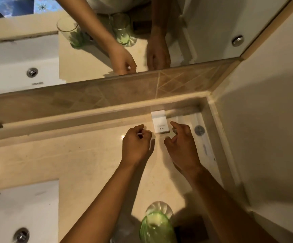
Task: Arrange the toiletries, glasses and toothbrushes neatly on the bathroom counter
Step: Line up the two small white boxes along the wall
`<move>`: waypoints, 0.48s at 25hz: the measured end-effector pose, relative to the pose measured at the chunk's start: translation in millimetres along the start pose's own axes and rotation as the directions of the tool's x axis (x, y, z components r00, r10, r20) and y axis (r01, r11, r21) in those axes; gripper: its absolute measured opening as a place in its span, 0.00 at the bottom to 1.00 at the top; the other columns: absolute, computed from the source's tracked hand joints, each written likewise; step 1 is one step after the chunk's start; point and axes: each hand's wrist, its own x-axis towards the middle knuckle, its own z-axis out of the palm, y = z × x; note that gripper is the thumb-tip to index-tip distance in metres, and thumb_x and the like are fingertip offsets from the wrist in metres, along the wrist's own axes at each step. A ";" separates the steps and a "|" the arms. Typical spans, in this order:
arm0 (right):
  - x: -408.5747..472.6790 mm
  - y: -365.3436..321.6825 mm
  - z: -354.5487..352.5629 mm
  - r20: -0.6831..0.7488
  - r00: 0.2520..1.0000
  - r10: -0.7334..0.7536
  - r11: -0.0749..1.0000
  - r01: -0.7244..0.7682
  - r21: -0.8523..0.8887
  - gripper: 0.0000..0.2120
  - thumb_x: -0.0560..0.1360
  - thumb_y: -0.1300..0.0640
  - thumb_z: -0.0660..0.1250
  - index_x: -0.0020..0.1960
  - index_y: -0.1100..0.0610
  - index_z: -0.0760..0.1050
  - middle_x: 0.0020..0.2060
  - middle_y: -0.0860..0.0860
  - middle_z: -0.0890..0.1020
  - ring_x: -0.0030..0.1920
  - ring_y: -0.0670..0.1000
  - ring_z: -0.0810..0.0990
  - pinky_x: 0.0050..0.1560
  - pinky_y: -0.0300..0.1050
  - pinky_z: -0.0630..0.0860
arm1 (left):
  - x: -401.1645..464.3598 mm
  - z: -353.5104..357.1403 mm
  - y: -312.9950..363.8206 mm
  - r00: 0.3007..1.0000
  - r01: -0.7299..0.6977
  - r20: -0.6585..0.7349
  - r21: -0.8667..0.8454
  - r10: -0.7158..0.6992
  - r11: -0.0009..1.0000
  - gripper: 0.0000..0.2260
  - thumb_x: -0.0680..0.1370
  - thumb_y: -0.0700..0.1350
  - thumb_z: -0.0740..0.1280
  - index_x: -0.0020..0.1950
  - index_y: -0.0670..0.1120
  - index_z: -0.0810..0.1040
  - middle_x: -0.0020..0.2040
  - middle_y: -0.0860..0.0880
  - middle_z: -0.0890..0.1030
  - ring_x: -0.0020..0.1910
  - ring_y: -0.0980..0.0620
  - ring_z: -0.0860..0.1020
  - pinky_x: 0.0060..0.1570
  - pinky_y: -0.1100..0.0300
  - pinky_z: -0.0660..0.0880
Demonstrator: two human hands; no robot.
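The single head view looked steeply down from above the counter point(89, 163), close over both hands; it faced the mirror point(186, 32) and the corner wall. Beyond the fingertips point(172, 123) lay the backsplash; the mirror repeated the same hands and counter.

Small white box point(159, 124) upright against backsplash ledge

We see two bare forearms, no sleeves showing anywhere along them. The left hand point(136, 145) and the right hand point(181, 146) wear no gloves, rings, watch or bands at the wrists. Nails look short and plain, though blur hides fine detail. In the mirror far off, a pale garment covers the torso above the arms.
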 end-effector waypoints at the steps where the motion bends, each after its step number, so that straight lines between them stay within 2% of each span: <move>1: -7.9 -3.9 -4.7 -0.003 1.000 -0.003 1.000 0.003 0.014 0.24 0.77 0.56 0.69 0.71 0.47 0.68 0.68 0.49 0.71 0.55 0.48 0.79 0.58 0.44 0.79 | -7.8 -9.8 -1.9 1.000 -0.004 -0.008 -0.003 0.004 1.000 0.15 0.80 0.46 0.68 0.66 0.46 0.80 0.56 0.49 0.83 0.54 0.49 0.83 0.47 0.66 0.80; 3: -31.8 -15.5 -11.9 0.018 0.998 -0.053 0.998 0.052 0.026 0.21 0.77 0.57 0.68 0.69 0.49 0.70 0.65 0.50 0.73 0.49 0.45 0.79 0.53 0.39 0.78 | -32.5 -33.0 -8.2 1.000 -0.010 -0.026 -0.016 0.010 1.000 0.12 0.79 0.46 0.69 0.61 0.48 0.83 0.50 0.49 0.86 0.49 0.49 0.85 0.53 0.53 0.82; 4: -45.5 -21.7 -13.6 0.032 0.996 -0.082 0.996 0.081 0.039 0.20 0.77 0.58 0.68 0.68 0.50 0.72 0.63 0.50 0.75 0.47 0.43 0.79 0.51 0.35 0.77 | -49.7 -44.1 -10.3 0.999 -0.018 -0.031 -0.036 0.017 0.999 0.10 0.78 0.44 0.69 0.57 0.48 0.84 0.47 0.49 0.86 0.46 0.51 0.86 0.54 0.50 0.82; 6: -77.4 -36.5 -13.1 0.058 0.985 -0.164 0.985 0.161 0.055 0.19 0.76 0.59 0.68 0.66 0.51 0.74 0.58 0.49 0.78 0.44 0.41 0.78 0.46 0.26 0.71 | -87.4 -65.6 -17.4 0.997 -0.051 -0.057 -0.056 0.048 0.997 0.07 0.78 0.40 0.68 0.51 0.48 0.85 0.46 0.49 0.86 0.38 0.54 0.85 0.48 0.52 0.83; 7: -95.3 -45.1 -10.8 0.077 0.971 -0.224 0.974 0.222 0.045 0.18 0.76 0.59 0.68 0.65 0.51 0.75 0.56 0.49 0.79 0.43 0.40 0.77 0.44 0.25 0.70 | -106.7 -75.9 -21.4 0.995 -0.072 -0.066 -0.056 0.069 0.996 0.07 0.79 0.39 0.67 0.49 0.48 0.84 0.47 0.47 0.86 0.35 0.55 0.84 0.44 0.54 0.82; 9: -133.5 -59.5 -4.5 0.128 0.930 -0.346 0.938 0.340 0.065 0.15 0.75 0.59 0.67 0.61 0.52 0.78 0.52 0.49 0.80 0.43 0.43 0.79 0.45 0.31 0.74 | -143.9 -95.3 -31.0 0.994 -0.089 -0.074 -0.064 0.085 0.994 0.08 0.79 0.38 0.66 0.49 0.46 0.84 0.46 0.47 0.86 0.32 0.56 0.81 0.38 0.58 0.78; 12: -193.7 -66.7 11.6 0.171 0.822 -0.543 0.839 0.525 0.145 0.11 0.73 0.64 0.67 0.55 0.57 0.81 0.46 0.51 0.81 0.42 0.49 0.80 0.45 0.43 0.78 | -199.1 -125.4 -55.6 0.986 -0.084 -0.147 -0.068 0.073 0.994 0.08 0.79 0.40 0.66 0.49 0.48 0.85 0.41 0.49 0.85 0.31 0.57 0.79 0.37 0.59 0.76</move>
